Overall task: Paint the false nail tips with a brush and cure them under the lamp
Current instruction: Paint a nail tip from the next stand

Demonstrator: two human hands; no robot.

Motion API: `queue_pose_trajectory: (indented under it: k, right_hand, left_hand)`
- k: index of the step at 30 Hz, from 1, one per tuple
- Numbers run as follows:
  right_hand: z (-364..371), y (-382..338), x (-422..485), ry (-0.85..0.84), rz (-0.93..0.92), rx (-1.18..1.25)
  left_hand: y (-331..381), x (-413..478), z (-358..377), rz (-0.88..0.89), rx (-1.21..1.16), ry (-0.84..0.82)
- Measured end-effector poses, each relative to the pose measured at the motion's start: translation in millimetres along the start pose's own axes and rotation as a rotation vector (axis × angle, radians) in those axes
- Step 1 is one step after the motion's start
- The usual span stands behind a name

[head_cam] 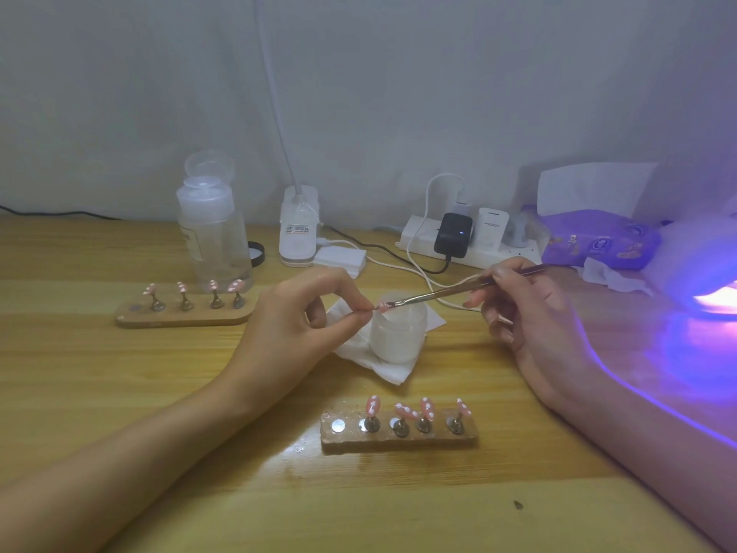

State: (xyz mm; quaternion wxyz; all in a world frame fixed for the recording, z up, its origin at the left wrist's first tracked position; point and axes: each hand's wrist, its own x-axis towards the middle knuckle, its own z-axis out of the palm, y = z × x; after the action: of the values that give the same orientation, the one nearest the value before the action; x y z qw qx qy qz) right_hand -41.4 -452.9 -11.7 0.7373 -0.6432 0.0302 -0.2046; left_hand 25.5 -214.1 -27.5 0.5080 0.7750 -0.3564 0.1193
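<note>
Forearms: both bare, reaching in from the near edge over the pale wooden table (119, 393).
Near holder: brown wooden block (399, 441) carrying four pink dotted nail tips (426, 407), between the forearms.
Held tip: small pink false nail tip (382, 306) on a thin stem, pointing right, over the frosted white jar (399, 333).
Left hand (303, 313): thumb and forefinger pinch the stem.
Brush: slim metal-handled brush (450, 291), slanting from upper right down to the left, its bristles at the held tip.
Right hand (530, 309): fingers clamp the handle.
Lamp: glowing purple curing lamp (710, 281), far right.
</note>
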Motion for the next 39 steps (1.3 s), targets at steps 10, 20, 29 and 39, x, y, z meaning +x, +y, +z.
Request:
queue_pose_trajectory:
  k: [10,20,29,39]
  right_hand:
    - [0.9,-0.4,0.1,0.001,0.006,0.033]
    - [0.3,-0.7,0.7,-0.018,-0.012,0.038]
    - [0.6,-0.2,0.3,-0.023,-0.029,0.011]
    - [1.4,0.6,-0.6,-0.042,-0.062,-0.016]
  left_hand:
    - [-0.8,0.0,-0.4,-0.010,0.010,-0.005]
    - [0.5,0.1,-0.4,-0.021,-0.017,-0.011]
    - [3.8,0.3,-0.2,-0.007,-0.036,-0.031]
    - [4.7,-0.4,-0.2,0.003,-0.052,-0.035]
